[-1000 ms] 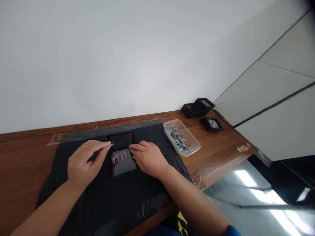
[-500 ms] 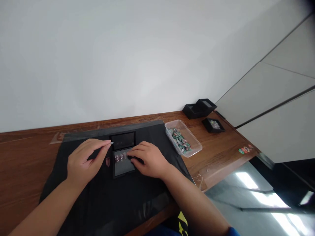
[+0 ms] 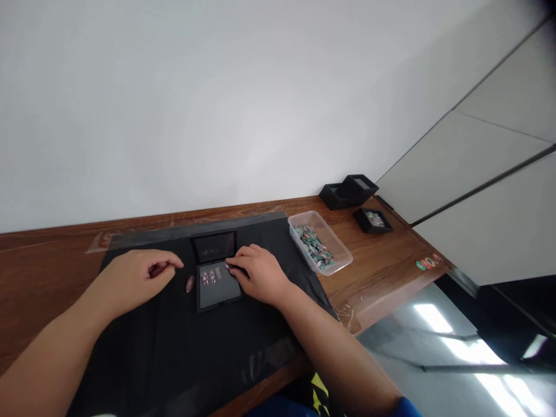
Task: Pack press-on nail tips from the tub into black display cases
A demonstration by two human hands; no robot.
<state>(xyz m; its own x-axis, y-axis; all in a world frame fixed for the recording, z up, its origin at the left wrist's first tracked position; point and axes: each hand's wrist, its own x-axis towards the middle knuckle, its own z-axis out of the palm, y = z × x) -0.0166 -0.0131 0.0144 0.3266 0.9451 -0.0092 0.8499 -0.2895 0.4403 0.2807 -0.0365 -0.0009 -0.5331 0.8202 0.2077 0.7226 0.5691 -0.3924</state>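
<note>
Black and open, the case (image 3: 219, 296) is set on a mat (image 3: 169, 353), with a row of nails (image 3: 208, 277) laid inside. At the case's back right, a small nail (image 3: 227, 266) is touched by the right hand (image 3: 259, 275); whether it is pinched cannot be told. Left of the case, the left hand (image 3: 141, 277) is curled near a loose nail (image 3: 190, 284); whether anything is held cannot be told. A light touch seems best, so the row is not bumped.

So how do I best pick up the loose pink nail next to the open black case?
Probably pinch the pink false nail by its two long edges, coming down from above: it looks slim and longer than wide, lying on the black mat. Lean in from the left, since the black case sits close on its right.
</note>
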